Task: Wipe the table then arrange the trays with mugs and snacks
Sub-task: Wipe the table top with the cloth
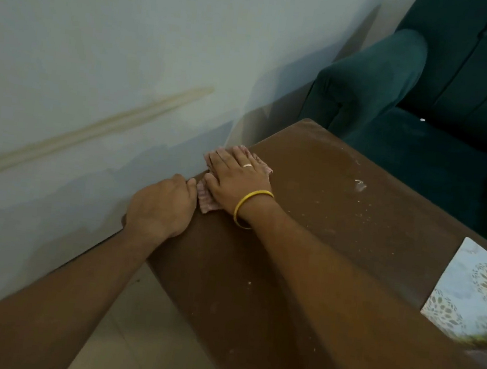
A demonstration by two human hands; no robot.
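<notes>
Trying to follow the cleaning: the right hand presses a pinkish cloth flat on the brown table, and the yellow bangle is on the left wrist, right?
Not quite. The head view shows the yellow bangle on the right wrist, not the left. The rest holds: the right hand presses the pinkish cloth flat on the brown table.

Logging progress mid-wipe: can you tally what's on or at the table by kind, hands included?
Hands: 2 (left hand at the table edge, right hand flat on the pink cloth)
Cloths: 1
Trays: 1 (patterned tray, partly cut off by the frame)
Mugs: 0 in view
Snacks: 0 in view
Total: 4
</notes>
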